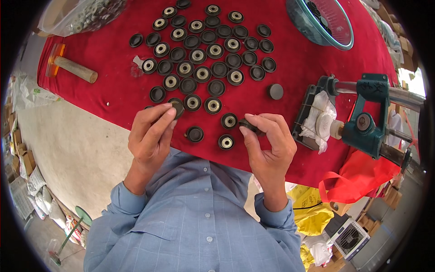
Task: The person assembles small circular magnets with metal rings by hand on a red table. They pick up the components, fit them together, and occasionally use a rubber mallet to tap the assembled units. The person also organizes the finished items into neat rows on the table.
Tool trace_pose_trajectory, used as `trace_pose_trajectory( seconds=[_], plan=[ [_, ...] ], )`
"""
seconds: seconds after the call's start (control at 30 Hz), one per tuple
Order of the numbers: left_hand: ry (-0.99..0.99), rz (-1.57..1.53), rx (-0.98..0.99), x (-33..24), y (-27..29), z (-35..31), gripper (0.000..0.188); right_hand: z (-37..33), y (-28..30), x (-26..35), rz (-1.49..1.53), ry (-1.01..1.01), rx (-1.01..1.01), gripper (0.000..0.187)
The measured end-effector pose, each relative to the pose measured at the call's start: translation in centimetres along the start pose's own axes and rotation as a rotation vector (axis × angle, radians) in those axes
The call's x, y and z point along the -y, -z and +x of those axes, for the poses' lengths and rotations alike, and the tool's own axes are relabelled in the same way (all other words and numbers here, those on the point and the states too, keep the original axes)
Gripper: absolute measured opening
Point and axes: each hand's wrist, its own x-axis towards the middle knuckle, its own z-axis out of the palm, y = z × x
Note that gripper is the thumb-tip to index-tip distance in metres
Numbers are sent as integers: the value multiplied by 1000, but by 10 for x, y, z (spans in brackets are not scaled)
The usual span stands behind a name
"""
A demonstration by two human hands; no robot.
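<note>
Between the fingertips of my left hand (152, 131) is a round black cap (178, 109), tilted up off the red cloth. My right hand (272, 147) pinches another black cap (248, 125) by its edge, partly covered by the fingers. Two black wheels with silver bearings in their centres, one (229, 120) and another (226, 142), lie just left of my right hand. A black cap (195, 134) without a visible bearing rests between my hands. Farther off, several more caps and bearing wheels (202, 73) are spread over the red cloth (122, 93).
At far left lies a mallet (76, 69) beside a clear plastic bag (86, 20) of small metal parts. A teal basket (346, 43) stands at far right. A green bench press (367, 122) sits at the right edge, near a lone dark disc (275, 91). A red bag (362, 177) hangs below.
</note>
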Motion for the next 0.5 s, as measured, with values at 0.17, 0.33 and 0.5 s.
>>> trace_pose_trajectory(
  seconds=[0.17, 0.33, 0.5],
  plan=[
    [-58, 141, 69, 10, -2, 6, 35, 3, -5, 2, 17, 50, 13, 26],
    [-44, 154, 40, 12, -1, -2, 33, -4, -9, -1, -39, 80, 6, 28],
    [-99, 292, 71, 12, 4, -2, 29, -12, -19, -7, -211, 207, 9, 34]
  ],
)
